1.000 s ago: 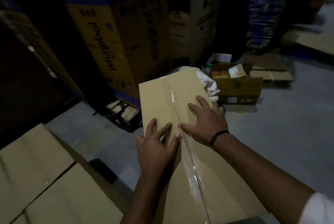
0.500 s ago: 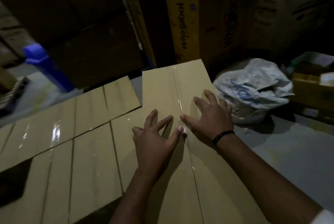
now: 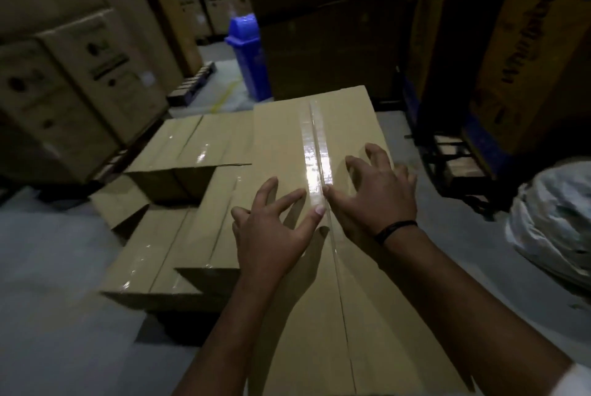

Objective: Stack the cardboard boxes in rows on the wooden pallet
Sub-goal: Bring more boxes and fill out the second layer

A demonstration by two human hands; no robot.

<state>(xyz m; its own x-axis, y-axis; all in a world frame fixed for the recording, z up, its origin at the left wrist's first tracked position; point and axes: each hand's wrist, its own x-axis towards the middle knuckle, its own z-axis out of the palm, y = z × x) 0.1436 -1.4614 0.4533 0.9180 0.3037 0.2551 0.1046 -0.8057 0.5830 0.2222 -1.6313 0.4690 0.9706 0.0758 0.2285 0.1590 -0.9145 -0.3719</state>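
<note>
Along the left edge of the floor (image 3: pixel 54 283) stand tall cartons (image 3: pixel 73 91), with dark ones behind and to the right. Between them a stack (image 3: pixel 179 203) of taped boxes sits low; what carries it is hidden. Touching its right side and standing higher, the box (image 3: pixel 319 283) lies under both hands. Left hand (image 3: pixel 271 235) and right hand (image 3: pixel 374 197) press flat on its top either side of the tape (image 3: pixel 315 152), fingers spread wide, clasping nothing. A blue bin (image 3: pixel 246 53) stands beyond; a white bag (image 3: pixel 553 219) slumps at right.
</note>
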